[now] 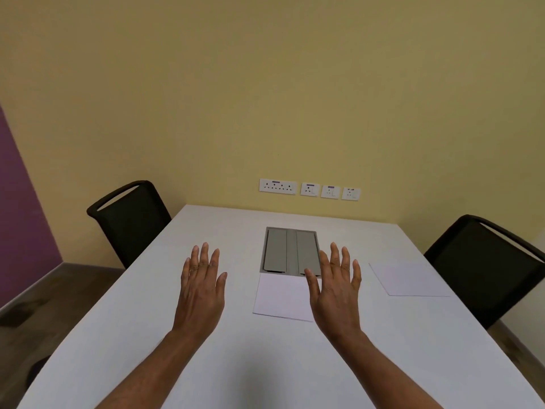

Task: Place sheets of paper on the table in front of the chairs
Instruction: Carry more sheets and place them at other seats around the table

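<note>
A white sheet of paper (281, 298) lies flat in the middle of the white table (147, 314), just in front of the grey hatch. A second sheet (408, 279) lies at the right side, in front of the right black chair (483, 261). The left black chair (132, 219) has bare table before it. My left hand (202, 286) hovers palm down, fingers spread, left of the middle sheet. My right hand (336, 287) is spread the same way and overlaps that sheet's right edge. Both hands hold nothing.
A grey cable hatch (290, 250) with two closed flaps is set into the table's middle. White wall sockets (309, 190) sit on the yellow wall behind. The table's far end meets that wall. A purple wall and dark floor lie to the left.
</note>
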Available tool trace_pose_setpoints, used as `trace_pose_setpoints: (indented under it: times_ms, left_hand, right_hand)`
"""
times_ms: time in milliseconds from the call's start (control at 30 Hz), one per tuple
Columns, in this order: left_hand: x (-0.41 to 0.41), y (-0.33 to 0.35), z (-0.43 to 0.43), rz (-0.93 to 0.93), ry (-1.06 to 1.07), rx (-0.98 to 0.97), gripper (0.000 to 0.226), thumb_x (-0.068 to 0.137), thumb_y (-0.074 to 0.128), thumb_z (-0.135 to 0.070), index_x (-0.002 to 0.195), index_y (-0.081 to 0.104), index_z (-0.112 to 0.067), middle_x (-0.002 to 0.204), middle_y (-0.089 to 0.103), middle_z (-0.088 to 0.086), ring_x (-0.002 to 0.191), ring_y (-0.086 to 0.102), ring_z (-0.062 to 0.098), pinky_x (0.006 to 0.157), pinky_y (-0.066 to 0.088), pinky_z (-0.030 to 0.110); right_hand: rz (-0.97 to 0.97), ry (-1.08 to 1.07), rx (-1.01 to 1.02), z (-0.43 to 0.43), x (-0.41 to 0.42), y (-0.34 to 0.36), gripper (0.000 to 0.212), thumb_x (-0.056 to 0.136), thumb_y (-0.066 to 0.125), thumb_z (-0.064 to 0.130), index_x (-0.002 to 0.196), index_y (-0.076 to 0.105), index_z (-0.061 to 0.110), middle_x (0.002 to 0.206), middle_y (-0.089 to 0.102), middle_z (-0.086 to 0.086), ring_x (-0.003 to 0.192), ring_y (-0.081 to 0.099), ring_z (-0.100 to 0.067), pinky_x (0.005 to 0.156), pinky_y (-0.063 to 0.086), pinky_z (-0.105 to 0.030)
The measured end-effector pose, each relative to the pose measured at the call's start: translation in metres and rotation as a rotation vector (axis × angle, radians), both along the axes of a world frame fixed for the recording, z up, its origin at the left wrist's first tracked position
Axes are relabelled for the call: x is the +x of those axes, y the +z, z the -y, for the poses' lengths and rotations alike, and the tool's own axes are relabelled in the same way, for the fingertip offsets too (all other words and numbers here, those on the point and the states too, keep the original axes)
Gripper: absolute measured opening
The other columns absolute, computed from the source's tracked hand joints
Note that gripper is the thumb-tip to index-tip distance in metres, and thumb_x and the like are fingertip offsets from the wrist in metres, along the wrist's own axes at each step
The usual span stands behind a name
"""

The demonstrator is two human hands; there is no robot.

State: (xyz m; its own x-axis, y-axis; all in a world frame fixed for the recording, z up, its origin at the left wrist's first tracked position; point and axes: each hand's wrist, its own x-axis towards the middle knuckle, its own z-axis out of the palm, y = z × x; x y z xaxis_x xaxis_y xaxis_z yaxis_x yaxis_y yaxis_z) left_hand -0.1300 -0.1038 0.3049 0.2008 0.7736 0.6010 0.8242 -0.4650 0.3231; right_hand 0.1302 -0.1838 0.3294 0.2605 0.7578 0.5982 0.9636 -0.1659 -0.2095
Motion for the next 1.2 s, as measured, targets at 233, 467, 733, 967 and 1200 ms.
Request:
trace_pose_setpoints:
  times_ms: [233,467,733,967,1200]
  left_hand:
    - [0.035,-0.067,-0.002,0.068,0.028,-0.136,0.062,0.098,0.023,-0.042,0.148,0.036,-0.008,0.159,0.026,0.014,0.150,0.015,0.028,0.120,0.021,0.049]
    - [0.072,-0.133,-0.022,0.027,0.027,-0.246,0.061,0.099,0.021,-0.040,0.148,0.037,-0.007,0.159,0.027,0.014,0.150,0.016,0.028,0.120,0.022,0.048]
    - [0.108,-0.195,-0.048,0.042,0.033,-0.320,0.066,0.096,0.016,-0.042,0.147,0.038,-0.006,0.159,0.027,0.014,0.150,0.014,0.027,0.121,0.019,0.046]
    - [0.129,-0.248,-0.064,0.130,0.022,-0.439,0.048,0.102,0.043,-0.019,0.147,0.037,-0.007,0.159,0.028,0.011,0.151,0.015,0.023,0.122,0.017,0.044]
    - [0.142,-0.263,-0.089,0.410,0.008,-0.676,0.049,0.102,0.042,-0.023,0.150,0.032,-0.016,0.148,0.048,0.012,0.137,0.045,0.027,0.114,0.036,0.037]
  right_hand:
    - [-0.013,0.022,-0.065,-0.024,0.034,-0.061,0.058,0.103,0.026,0.050,0.150,0.035,0.017,0.164,0.018,-0.006,0.153,0.001,-0.021,0.122,0.001,-0.049]
    - [-0.042,-0.016,-0.184,-0.041,0.078,-0.138,0.060,0.101,0.028,0.051,0.147,0.041,0.015,0.162,0.025,-0.009,0.151,0.013,-0.028,0.122,0.005,-0.051]
    - [-0.115,-0.093,-0.290,-0.065,0.113,-0.216,0.067,0.098,0.021,0.053,0.145,0.045,0.012,0.158,0.032,-0.012,0.150,0.020,-0.032,0.121,0.009,-0.053]
    - [-0.180,-0.131,-0.414,-0.076,0.132,-0.278,0.065,0.098,0.020,0.053,0.143,0.047,0.014,0.157,0.035,-0.011,0.149,0.021,-0.033,0.120,0.006,-0.051]
    - [-0.311,-0.181,-0.425,-0.099,0.142,-0.312,0.042,0.099,0.049,0.035,0.135,0.054,0.013,0.137,0.058,-0.006,0.136,0.043,-0.026,0.116,0.013,-0.049]
